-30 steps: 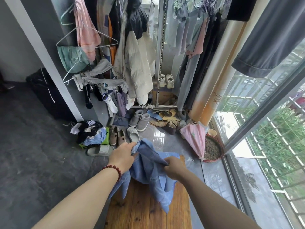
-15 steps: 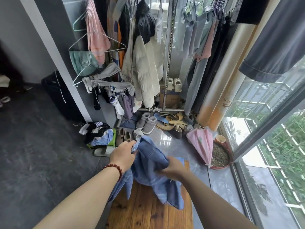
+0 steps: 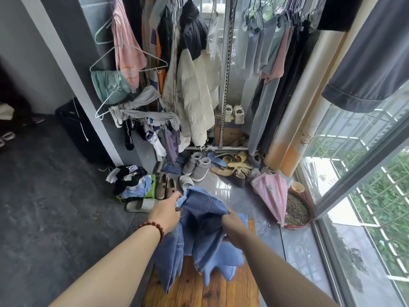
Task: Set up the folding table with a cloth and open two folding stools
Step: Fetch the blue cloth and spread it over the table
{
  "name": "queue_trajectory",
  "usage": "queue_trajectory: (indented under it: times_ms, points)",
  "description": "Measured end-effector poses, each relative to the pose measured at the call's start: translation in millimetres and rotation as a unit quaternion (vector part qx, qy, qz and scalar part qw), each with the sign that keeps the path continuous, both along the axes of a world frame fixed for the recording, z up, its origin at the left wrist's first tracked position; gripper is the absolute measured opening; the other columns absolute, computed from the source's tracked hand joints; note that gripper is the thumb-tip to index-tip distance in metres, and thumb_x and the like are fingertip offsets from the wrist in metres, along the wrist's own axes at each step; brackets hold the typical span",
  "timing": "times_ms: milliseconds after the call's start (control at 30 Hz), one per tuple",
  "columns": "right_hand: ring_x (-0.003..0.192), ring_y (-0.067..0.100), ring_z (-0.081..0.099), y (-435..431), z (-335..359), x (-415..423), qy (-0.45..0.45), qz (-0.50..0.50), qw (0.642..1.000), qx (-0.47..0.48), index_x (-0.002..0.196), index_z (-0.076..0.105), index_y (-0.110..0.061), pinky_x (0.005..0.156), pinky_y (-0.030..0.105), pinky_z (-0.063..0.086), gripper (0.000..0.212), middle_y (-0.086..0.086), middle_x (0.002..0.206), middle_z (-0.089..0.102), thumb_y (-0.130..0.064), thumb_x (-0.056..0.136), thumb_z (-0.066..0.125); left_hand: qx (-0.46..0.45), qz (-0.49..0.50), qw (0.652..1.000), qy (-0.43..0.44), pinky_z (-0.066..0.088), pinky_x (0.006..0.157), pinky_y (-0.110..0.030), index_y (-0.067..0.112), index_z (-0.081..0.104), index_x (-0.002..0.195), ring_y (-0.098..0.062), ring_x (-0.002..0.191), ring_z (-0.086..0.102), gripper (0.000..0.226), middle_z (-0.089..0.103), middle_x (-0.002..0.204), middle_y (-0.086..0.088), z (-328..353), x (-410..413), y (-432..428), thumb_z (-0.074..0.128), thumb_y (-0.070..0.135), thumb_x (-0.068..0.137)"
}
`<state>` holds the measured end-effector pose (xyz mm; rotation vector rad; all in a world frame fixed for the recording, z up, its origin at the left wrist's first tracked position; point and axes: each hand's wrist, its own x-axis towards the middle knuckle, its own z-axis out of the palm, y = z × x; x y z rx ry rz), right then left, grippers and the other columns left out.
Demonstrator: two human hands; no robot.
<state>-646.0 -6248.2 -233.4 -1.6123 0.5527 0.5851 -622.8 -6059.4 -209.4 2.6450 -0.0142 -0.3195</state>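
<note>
Head view, the only one.

- Brown wooden plank desk [image 3: 194, 289] at 6 o'clock of the frame. The far part of its top is covered, the near planks are bare.
- Crumpled blue fabric cloth [image 3: 205, 227] is bunched up over the desk's far end, just below frame centre. Its lower folds hang down onto the planks. It is not spread flat.
- Left hand [image 3: 166, 214] is at the cloth's 10 o'clock, fingers curled tight round an upper corner of the fabric. A dark red bead bracelet [image 3: 155, 228] sits on that wrist.
- Right hand [image 3: 233, 224] is at the cloth's 3 o'clock, fist closed on a bunch of the cloth's edge. Its fingertips are buried in the folds.
- Forearms enter from 7 and 5 o'clock.

Around the desk, all on the grey floor:
- Pale slide sandal [image 3: 139, 206] and a pair of beige loafers [image 3: 166, 188] at 11 o'clock, near the left hand.
- Heap of mixed clothes [image 3: 132, 181] further out at 10 o'clock.
- Grey ankle boots [image 3: 198, 167] at 12 o'clock.
- Folded pink umbrella [image 3: 272, 196] at 2 o'clock, its tip over a round red-rimmed tray [image 3: 297, 226] of dried bits.
- White puffer jacket [image 3: 194, 94] hangs on the rack at 12 o'clock, well apart.
- Glass window wall [image 3: 365, 196] runs along 3 o'clock.
</note>
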Motion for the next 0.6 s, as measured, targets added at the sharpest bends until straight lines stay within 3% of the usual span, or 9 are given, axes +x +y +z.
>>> queue_trajectory:
  times_ms: [100, 233, 333, 400, 433, 533, 600]
  points:
    - [0.093, 0.023, 0.061, -5, -2, 5, -0.016, -0.032, 0.998, 0.06, 0.122, 0.055, -0.021, 0.067, 0.039, 0.058, 0.051, 0.006, 0.106, 0.065, 0.0, 0.088, 0.023, -0.048, 0.01, 0.999, 0.008, 0.041, 0.067, -0.029, 0.03, 0.041, 0.091, -0.023, 0.078, 0.056, 0.021, 0.061, 0.088, -0.004, -1, 7, -4, 0.052, 0.011, 0.088]
    - [0.101, 0.029, 0.062, -17, -7, 10, -0.02, -0.093, 0.989, 0.113, 0.117, 0.061, -0.02, 0.081, 0.046, 0.056, 0.046, 0.01, 0.103, 0.069, -0.001, 0.089, 0.029, -0.107, 0.014, 0.994, 0.037, 0.042, 0.069, -0.028, 0.026, 0.047, 0.079, -0.02, 0.081, 0.056, 0.023, 0.061, 0.086, -0.003, -6, 14, -13, 0.056, 0.006, 0.084]
    - [0.105, 0.033, 0.061, -25, -4, 16, -0.015, -0.119, 0.984, 0.132, 0.109, 0.065, -0.015, 0.09, 0.055, 0.051, 0.028, 0.014, 0.101, 0.07, -0.015, 0.083, 0.054, -0.136, 0.019, 0.99, 0.033, 0.039, 0.061, -0.022, 0.023, 0.047, 0.072, -0.018, 0.079, 0.054, 0.025, 0.06, 0.081, -0.003, -6, 22, -33, 0.053, 0.002, 0.083]
    - [0.109, 0.03, 0.06, -29, -7, 22, -0.014, -0.096, 0.989, 0.116, 0.1, 0.066, -0.013, 0.095, 0.053, 0.049, 0.042, 0.013, 0.104, 0.07, -0.024, 0.061, 0.075, -0.16, 0.011, 0.987, 0.033, 0.04, 0.065, -0.024, 0.019, 0.051, 0.075, -0.018, 0.08, 0.054, 0.023, 0.059, 0.081, -0.004, -4, 28, -50, 0.048, -0.002, 0.083]
    - [0.108, 0.027, 0.06, -30, -7, 24, -0.02, -0.08, 0.989, 0.123, 0.098, 0.064, -0.013, 0.096, 0.049, 0.049, 0.04, 0.01, 0.101, 0.071, -0.022, 0.06, 0.077, -0.172, 0.001, 0.984, 0.035, 0.042, 0.069, -0.026, 0.017, 0.056, 0.08, -0.017, 0.082, 0.054, 0.022, 0.061, 0.083, -0.005, -3, 30, -58, 0.045, -0.003, 0.083]
    - [0.092, 0.026, 0.064, -31, -12, 29, -0.047, -0.104, 0.979, 0.171, 0.104, 0.064, -0.007, 0.076, 0.04, 0.054, 0.017, 0.016, 0.095, 0.07, -0.013, 0.089, 0.058, -0.191, -0.035, 0.98, 0.033, 0.045, 0.078, -0.028, 0.016, 0.062, 0.103, -0.014, 0.089, 0.055, 0.03, 0.065, 0.094, -0.005, 3, 34, -77, 0.044, 0.0, 0.085]
    - [0.082, 0.024, 0.062, -36, -10, 35, -0.066, -0.135, 0.976, 0.157, 0.098, 0.064, -0.005, 0.066, 0.03, 0.053, 0.013, 0.022, 0.093, 0.067, -0.012, 0.092, 0.054, -0.205, -0.03, 0.978, 0.021, 0.043, 0.076, -0.027, 0.021, 0.061, 0.088, -0.015, 0.086, 0.056, 0.026, 0.063, 0.084, 0.001, 8, 38, -82, 0.047, 0.0, 0.083]
